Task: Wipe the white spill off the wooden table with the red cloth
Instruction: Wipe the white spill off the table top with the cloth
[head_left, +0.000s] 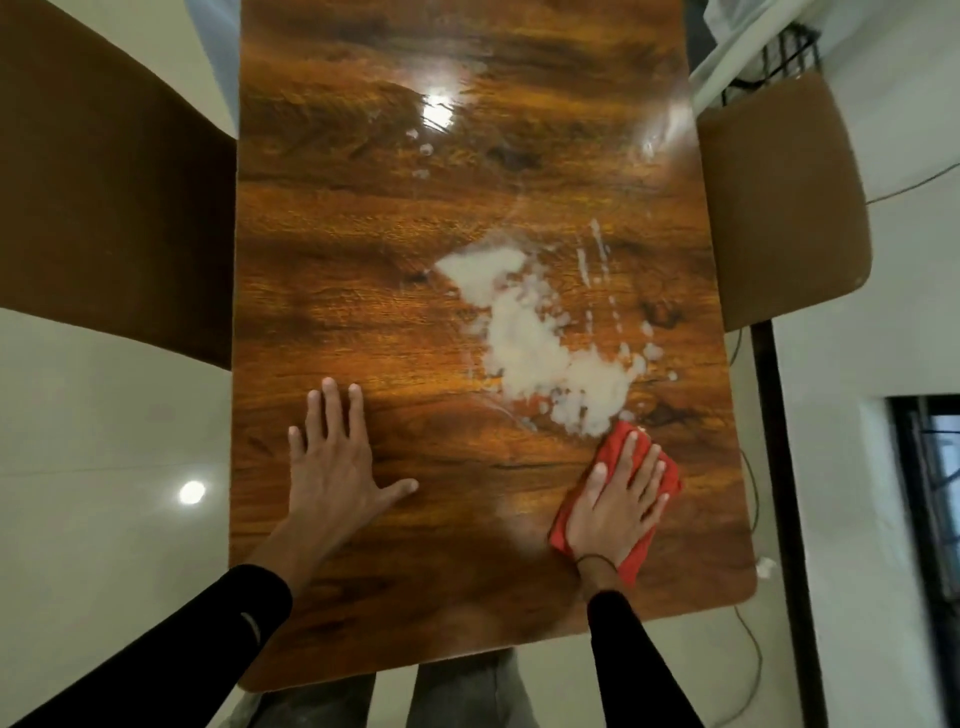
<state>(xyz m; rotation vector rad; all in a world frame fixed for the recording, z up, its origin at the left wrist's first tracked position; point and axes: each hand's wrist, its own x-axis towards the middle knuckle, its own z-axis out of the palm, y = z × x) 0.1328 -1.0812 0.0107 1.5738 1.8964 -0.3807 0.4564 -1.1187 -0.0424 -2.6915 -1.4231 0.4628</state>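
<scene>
On the wooden table (363, 291), the white spill (535, 343) spreads just beyond the red cloth (621, 483), whose far corner touches its near edge. The right hand (618, 506) presses flat on the cloth, fingers straight. The left hand (337, 467) rests spread and empty on bare wood, well left of the spill.

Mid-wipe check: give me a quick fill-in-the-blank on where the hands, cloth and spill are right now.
1. The right hand presses flat on the ____ cloth.
2. The left hand rests on the bare ____ table.
3. The white spill lies ____ from the person than the cloth.
4. The cloth's far corner touches the spill's ____ edge.

Missing words: red; wooden; farther; near
</scene>
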